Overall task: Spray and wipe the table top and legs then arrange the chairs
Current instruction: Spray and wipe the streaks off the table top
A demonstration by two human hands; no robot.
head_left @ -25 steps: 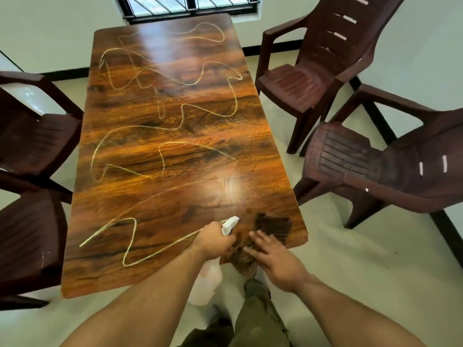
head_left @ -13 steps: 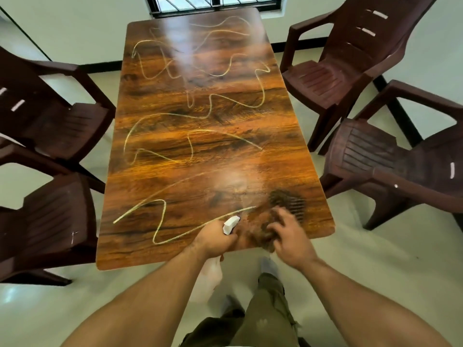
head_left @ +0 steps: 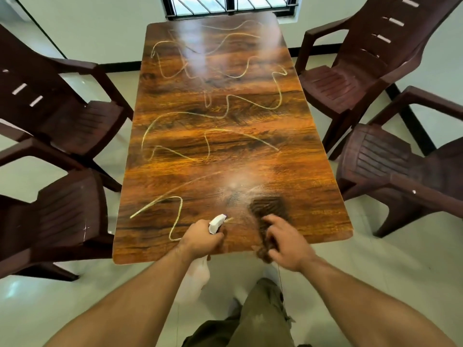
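Observation:
A glossy wood-grain table [head_left: 225, 146] runs away from me toward the window, marked all over with pale squiggly lines. My left hand [head_left: 200, 236] grips a white spray bottle [head_left: 217, 222] at the near edge; its nozzle points over the top and a mist patch hangs in front of it. The bottle's pale body [head_left: 194, 279] hangs below the table edge. My right hand [head_left: 285, 242] holds a brown cloth [head_left: 269, 209] bunched on the near right part of the table.
Dark brown plastic chairs stand around the table: two on the left [head_left: 62, 113] [head_left: 57, 221] and two on the right [head_left: 350, 71] [head_left: 400, 166], angled away from it. A barred window [head_left: 230, 6] sits on the far wall. The floor is pale tile.
The view has shifted so the table sits more central. My right hand has gathered the cloth from flat to bunched. A fresh mist patch has appeared on the table ahead of the nozzle.

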